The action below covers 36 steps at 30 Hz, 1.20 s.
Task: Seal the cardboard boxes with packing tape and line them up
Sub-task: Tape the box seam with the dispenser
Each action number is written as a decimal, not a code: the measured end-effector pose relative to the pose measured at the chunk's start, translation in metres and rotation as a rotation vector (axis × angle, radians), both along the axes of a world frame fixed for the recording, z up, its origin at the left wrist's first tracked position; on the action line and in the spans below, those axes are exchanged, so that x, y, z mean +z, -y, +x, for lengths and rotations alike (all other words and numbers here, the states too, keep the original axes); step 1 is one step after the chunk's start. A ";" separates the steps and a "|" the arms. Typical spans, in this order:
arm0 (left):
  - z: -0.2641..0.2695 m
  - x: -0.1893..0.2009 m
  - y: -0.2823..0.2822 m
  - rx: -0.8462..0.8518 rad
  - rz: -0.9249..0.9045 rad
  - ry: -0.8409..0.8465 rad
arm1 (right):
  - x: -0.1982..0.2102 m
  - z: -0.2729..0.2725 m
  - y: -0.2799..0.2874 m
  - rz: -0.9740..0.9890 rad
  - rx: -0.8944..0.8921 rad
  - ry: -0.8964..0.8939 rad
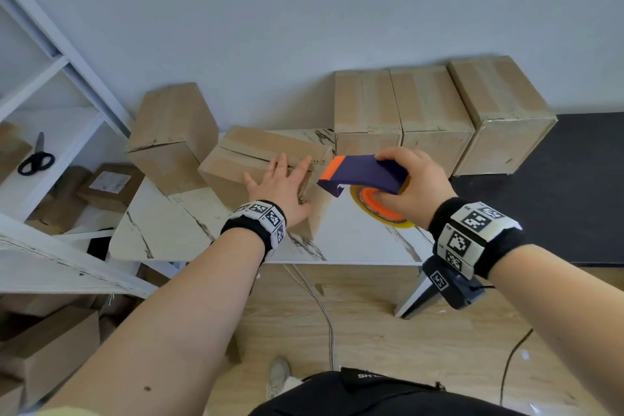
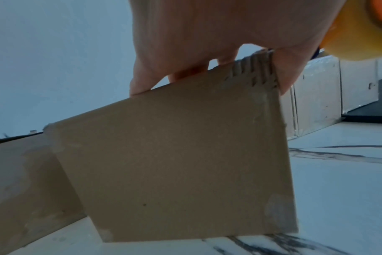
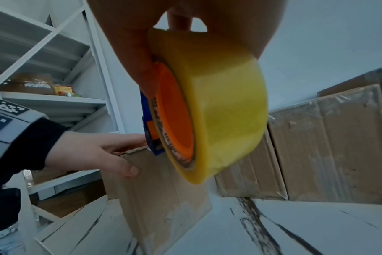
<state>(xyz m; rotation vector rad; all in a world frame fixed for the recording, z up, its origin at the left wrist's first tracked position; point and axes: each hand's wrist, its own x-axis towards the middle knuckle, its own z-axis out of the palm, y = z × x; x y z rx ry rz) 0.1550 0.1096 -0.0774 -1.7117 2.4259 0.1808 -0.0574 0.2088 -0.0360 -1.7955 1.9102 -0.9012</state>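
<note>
A brown cardboard box (image 1: 236,159) (image 2: 175,163) (image 3: 164,198) stands skewed on the white marble table (image 1: 354,243); the seam on its top shows no tape. My left hand (image 1: 283,182) (image 2: 196,34) (image 3: 87,151) lies flat on top of it with fingers spread and straight, reaching over its right edge. My right hand (image 1: 415,182) (image 3: 196,17) grips a purple tape dispenser (image 1: 364,172) with an orange tip and a yellowish tape roll (image 3: 218,110) (image 2: 360,34), held in the air just right of the box. Three taped boxes (image 1: 432,105) (image 3: 327,146) stand side by side against the wall.
Another cardboard box (image 1: 172,125) leans at the table's back left corner. A white shelf unit (image 1: 50,105) on the left holds black scissors (image 1: 35,159) and parcels. A black surface (image 1: 557,186) adjoins the table on the right. Cables run across the wooden floor.
</note>
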 end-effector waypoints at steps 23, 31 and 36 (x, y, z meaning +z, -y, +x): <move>-0.025 -0.011 -0.006 -0.090 -0.066 -0.023 | -0.023 0.001 -0.005 0.042 -0.001 -0.069; -0.024 -0.009 -0.006 -0.084 -0.044 0.012 | -0.046 -0.004 -0.023 -0.041 0.012 -0.044; -0.023 -0.013 0.000 -0.096 -0.045 0.020 | -0.053 -0.012 -0.040 0.031 0.001 -0.047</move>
